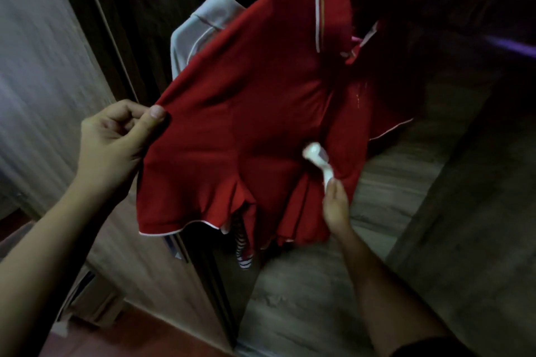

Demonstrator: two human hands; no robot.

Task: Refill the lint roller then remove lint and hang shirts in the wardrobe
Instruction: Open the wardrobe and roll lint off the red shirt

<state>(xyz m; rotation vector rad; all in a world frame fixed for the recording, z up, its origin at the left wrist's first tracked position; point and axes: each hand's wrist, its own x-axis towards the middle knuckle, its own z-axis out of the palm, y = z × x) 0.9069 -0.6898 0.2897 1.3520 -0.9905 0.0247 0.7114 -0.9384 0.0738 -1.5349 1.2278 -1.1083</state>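
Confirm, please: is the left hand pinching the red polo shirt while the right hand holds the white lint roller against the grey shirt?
Not quite. The head view shows the right hand holding the white plastic lint roller against the red polo shirt, not the grey shirt behind it.

The one view came from a camera worn on the person's head, facing forward and tipped steeply down along both forearms into the open wardrobe. It sat near the work: the left hand, pinching the edge of the red shirt, loomed large at the left middle, while the right hand, gripping the white lint roller, showed smaller, lower and right of centre. The shirt filled the centre of the frame. The wide lens tilted everything, so the pale wooden door leaned along the left side and a strip of reddish floor showed at the bottom left corner. The upper right lay dark.
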